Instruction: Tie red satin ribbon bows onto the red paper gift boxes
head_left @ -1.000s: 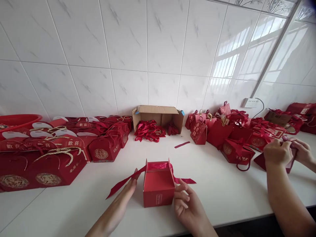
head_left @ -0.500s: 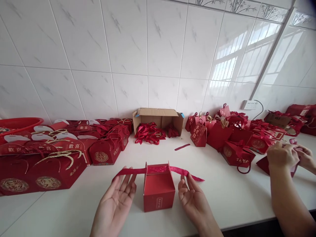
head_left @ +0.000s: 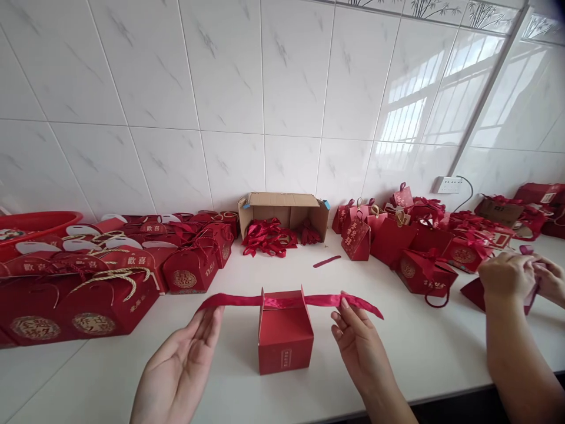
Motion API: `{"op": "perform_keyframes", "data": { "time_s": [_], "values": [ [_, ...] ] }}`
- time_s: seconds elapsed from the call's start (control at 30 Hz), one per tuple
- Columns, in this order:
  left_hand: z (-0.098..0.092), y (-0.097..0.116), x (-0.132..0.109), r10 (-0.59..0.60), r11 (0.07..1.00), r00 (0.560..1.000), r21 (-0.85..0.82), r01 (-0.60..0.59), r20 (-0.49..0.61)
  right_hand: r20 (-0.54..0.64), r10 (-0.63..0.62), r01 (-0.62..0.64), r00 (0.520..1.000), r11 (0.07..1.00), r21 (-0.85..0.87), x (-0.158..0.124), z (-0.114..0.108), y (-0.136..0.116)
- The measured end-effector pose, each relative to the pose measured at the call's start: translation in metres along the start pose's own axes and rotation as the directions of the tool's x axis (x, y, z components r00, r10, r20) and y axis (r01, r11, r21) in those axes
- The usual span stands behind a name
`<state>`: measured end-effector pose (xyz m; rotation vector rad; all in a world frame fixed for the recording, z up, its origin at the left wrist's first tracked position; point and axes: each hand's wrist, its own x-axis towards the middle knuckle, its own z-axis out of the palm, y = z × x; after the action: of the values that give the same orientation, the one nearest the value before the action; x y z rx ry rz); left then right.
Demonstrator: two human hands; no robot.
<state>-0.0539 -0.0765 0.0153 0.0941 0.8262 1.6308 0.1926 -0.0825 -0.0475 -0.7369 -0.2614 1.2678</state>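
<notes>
- Ribbon (head_left: 241, 301) — left end out of sight behind the left hand (head_left: 185, 356), itself cut off at the bottom edge.
- Red box (head_left: 282, 331): front print (head_left: 286, 358) too small to read.
- Red basin (head_left: 53, 218) — cut by the left edge.
- Co-worker's far hand (head_left: 548, 280): partly hidden behind the near hand (head_left: 504, 275).

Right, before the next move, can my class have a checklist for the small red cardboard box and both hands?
1. Small red cardboard box upright on the white tabletop: ok.
2. Shiny red fabric ribbon extending past both sides of the box: ok.
3. Right hand pinching the ribbon: ok.
4. Left hand gripping the ribbon: cannot tell; palm open, fingertips at the ribbon.
5. Ribbon lengths even: cannot tell; the left end isn't clearly visible.
6. Co-worker's hands apart from the box: ok, off to the right.
</notes>
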Motion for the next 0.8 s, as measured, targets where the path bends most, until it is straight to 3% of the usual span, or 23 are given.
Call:
{"op": "perform_keyframes", "data": {
  "time_s": [0.13, 0.27, 0.4, 0.5, 0.57, 0.73, 0.8],
  "values": [
    [0.007, -0.001, 0.005, 0.047, 0.999, 0.997, -0.011, -0.047, 0.057, 0.019, -0.048, 0.048, 0.999, 0.998, -0.027, -0.001, 0.004, -0.001],
    [0.016, 0.005, 0.007, 0.101, 0.994, 0.982, 0.033, -0.108, 0.162, 0.056, -0.214, 0.221, 0.975, 0.958, -0.183, 0.000, 0.009, -0.007],
    [0.027, 0.013, 0.006, 0.149, 0.982, 0.958, 0.072, -0.172, 0.246, 0.143, -0.399, 0.423, 0.906, 0.825, -0.375, 0.004, 0.018, -0.018],
    [0.037, 0.018, 0.005, 0.198, 0.966, 0.932, 0.102, -0.238, 0.304, 0.245, -0.460, 0.519, 0.853, 0.712, -0.472, 0.006, 0.031, -0.030],
    [0.046, 0.021, 0.004, 0.247, 0.943, 0.894, 0.121, -0.311, 0.373, 0.330, -0.468, 0.572, 0.820, 0.632, -0.523, 0.007, 0.042, -0.039],
    [0.075, 0.020, -0.006, 0.373, 0.789, 0.709, 0.197, -0.581, 0.598, 0.555, -0.460, 0.720, 0.693, 0.490, -0.491, 0.005, 0.072, -0.062],
    [0.087, 0.018, -0.009, 0.371, 0.743, 0.673, 0.231, -0.628, 0.640, 0.615, -0.436, 0.752, 0.657, 0.445, -0.487, 0.004, 0.083, -0.068]
  ]
}}
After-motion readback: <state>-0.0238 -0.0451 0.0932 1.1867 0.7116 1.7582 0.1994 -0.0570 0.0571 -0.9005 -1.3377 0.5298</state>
